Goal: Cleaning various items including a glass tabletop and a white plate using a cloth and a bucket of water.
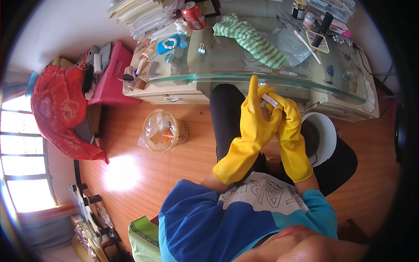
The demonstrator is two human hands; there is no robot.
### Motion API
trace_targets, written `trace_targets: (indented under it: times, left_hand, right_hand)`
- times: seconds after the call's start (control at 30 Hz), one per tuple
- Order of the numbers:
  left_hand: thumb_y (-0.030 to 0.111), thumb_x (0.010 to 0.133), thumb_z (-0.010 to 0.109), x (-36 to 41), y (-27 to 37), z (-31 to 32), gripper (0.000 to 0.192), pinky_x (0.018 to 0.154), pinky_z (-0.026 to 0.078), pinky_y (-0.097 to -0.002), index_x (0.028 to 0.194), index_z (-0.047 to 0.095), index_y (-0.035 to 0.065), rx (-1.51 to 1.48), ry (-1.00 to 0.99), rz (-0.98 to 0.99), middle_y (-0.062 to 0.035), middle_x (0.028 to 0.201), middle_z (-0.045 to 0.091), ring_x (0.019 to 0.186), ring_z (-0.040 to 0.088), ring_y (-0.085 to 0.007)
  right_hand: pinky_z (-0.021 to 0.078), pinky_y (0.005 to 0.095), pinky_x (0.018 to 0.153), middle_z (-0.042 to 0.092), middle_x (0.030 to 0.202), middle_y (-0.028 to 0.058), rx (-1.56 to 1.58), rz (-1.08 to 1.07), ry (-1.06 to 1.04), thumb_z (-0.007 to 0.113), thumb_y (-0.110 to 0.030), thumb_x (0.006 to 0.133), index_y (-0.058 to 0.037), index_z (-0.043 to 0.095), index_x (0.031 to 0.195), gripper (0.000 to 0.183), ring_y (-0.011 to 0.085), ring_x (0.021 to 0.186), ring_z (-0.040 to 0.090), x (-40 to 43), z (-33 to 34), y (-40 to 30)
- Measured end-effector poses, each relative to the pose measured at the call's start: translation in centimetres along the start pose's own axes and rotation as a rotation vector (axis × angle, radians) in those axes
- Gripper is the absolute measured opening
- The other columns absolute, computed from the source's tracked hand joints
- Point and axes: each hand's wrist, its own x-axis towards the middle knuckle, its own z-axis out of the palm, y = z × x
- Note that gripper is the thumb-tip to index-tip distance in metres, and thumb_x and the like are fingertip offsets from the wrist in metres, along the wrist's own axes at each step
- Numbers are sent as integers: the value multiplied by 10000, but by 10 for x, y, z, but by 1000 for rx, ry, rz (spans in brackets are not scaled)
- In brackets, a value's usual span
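Observation:
Both my hands wear long yellow rubber gloves and meet over my lap, just before the glass edge of the desk. A small whitish-pink object (270,100), its kind unclear, sits between them. My right hand (289,113) has its fingers curled around the object. Touching it from the left is my left hand (258,113), with one finger pointing up and the thumb against the object; whether it grips too is hard to tell. Beyond the hands, a green-and-white striped fuzzy sock (250,41) lies on the glass desktop (226,67).
A white bucket (327,140) with dark contents stands by my right leg. On the wooden floor at left is a lined wastebasket (181,131). The desk bears a red can (193,15), a binder clip (202,49), a small framed mirror (322,42) and a paper stack (140,16).

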Motion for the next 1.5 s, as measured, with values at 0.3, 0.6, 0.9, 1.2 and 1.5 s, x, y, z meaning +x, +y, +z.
trace_targets:
  times: [0.3,0.6,0.9,1.2,1.5]
  left_hand:
    - [104,781,719,13,3,14,887,769,533,-305,1478,188,-38,222,14,12,-187,1153,622,949,649,-249]
    - [172,891,642,12,22,11,797,868,517,-330,1485,156,-43,-263,-167,-234,-253,1355,499,1136,586,-291]
    - [139,944,596,9,23,-8,689,1054,371,-357,1515,217,69,-714,-315,-364,-177,1438,431,1245,479,-234]
    - [169,931,608,9,17,-5,716,1022,419,-381,1520,211,80,-1116,-388,-461,-184,1445,425,1210,527,-263]
    - [138,926,600,11,13,-3,724,1009,441,-382,1525,198,75,-1210,-425,-483,-188,1446,425,1198,540,-270]
  right_hand:
    - [470,219,625,676,921,43,732,584,165,641,-29,905,-35,678,1091,190,80,733,587,-10,13,16]
    - [434,200,576,658,725,20,872,817,5,574,-279,977,-4,672,1074,308,73,618,572,-4,-14,6]
    - [452,221,757,705,918,47,540,854,127,573,-280,977,17,684,1013,319,70,807,610,11,-19,-38]
    - [435,215,617,663,781,22,357,784,23,606,-236,954,18,687,953,267,61,671,575,18,-27,-45]
    - [429,231,580,640,759,17,294,721,14,592,-250,956,19,674,963,280,57,645,556,17,-25,-44]
